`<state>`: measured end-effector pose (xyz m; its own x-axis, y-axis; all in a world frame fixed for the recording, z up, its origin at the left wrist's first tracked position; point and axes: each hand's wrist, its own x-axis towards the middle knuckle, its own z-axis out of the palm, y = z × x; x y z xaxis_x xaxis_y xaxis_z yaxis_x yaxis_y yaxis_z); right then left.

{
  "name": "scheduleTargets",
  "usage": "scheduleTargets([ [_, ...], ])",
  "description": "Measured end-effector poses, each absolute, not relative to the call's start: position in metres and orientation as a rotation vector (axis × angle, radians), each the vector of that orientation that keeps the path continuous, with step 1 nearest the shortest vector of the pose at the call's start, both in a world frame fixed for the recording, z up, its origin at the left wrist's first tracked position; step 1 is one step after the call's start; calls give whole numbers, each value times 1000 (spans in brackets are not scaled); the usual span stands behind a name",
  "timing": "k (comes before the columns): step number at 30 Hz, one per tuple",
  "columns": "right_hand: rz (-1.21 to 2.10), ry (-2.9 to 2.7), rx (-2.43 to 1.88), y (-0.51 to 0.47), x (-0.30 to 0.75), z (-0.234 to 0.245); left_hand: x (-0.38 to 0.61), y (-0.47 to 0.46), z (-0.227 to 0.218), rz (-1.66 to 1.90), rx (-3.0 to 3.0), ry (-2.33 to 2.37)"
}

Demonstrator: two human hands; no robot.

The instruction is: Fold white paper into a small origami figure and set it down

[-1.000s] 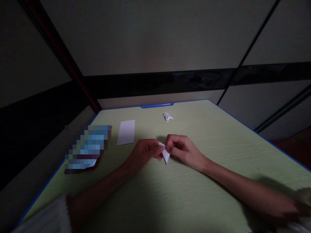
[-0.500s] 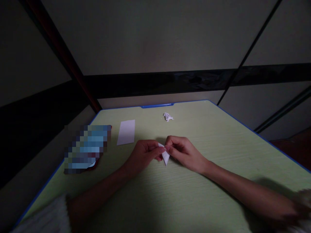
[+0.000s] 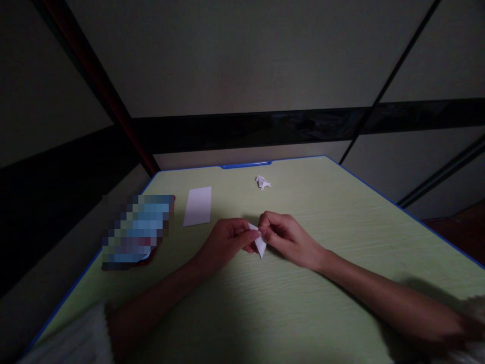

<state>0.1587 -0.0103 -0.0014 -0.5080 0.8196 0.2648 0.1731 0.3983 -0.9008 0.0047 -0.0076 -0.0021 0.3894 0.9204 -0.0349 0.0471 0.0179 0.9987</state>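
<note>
Between my two hands is a small piece of folded white paper (image 3: 260,247), its pointed tip hanging toward me. My left hand (image 3: 227,240) pinches it from the left, thumb on top and fingers beneath. From the right, my right hand (image 3: 290,237) grips its upper edge between thumb and curled forefinger. Both thumbs nearly meet on the paper, and part of it is hidden behind the fingers. Farther back lies a small white folded-paper frog (image 3: 262,182).
A flat white sheet of paper (image 3: 197,206) lies left of my hands. Beside it, near the table's left edge, is a phone-like device (image 3: 142,227) with a blurred screen. The pale green table (image 3: 341,212) has a blue rim, and cabinet panels (image 3: 242,60) stand behind it.
The folded paper and the fingertips have shifted very slightly to the right. Both hands keep their pinch, and the other things lie as before.
</note>
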Motion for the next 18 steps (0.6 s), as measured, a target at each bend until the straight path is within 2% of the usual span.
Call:
scheduleTargets([
  [18, 1139, -1936, -888, -12, 157, 0, 4, -9, -2, 852, 1430, 900],
])
